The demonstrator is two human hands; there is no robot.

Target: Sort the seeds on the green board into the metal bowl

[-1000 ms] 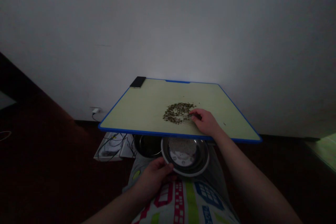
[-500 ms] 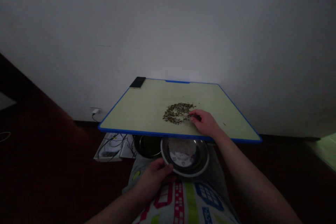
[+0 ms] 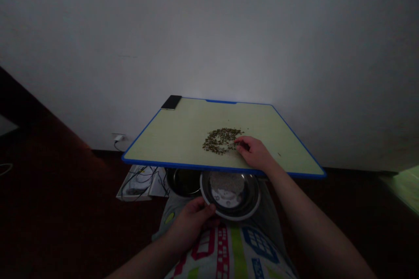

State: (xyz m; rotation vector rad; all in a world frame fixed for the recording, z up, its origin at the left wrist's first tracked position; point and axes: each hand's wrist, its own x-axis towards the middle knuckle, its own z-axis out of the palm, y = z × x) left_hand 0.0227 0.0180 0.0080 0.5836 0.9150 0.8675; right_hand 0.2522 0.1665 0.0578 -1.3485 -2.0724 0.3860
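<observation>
Small brown grains (image 3: 216,139), perhaps seeds or dried bits, lie scattered on a pale tabletop (image 3: 183,135) with a blue rim. At their right edge rests my right hand (image 3: 251,151), thumb and fingertips drawn together by the grains. Whatever is between those fingertips is too small to make out. My left hand (image 3: 195,218) grips the near left rim of a metal bowl (image 3: 250,209), thumb on top. This bowl sits over my lap, partly under the table edge, with some pale matter inside. A second metal bowl (image 3: 185,192) stands to its left, dark inside.
A black phone (image 3: 171,102) lies at the table's far left corner. Below on the left, a white box (image 3: 135,187) holds tangled cables. A white plug (image 3: 118,138) sits in the wall (image 3: 209,30), which rises right behind the table.
My right fingertips have shifted very slightly at the edge of the grains. My left hand and the bowl stay where they were.
</observation>
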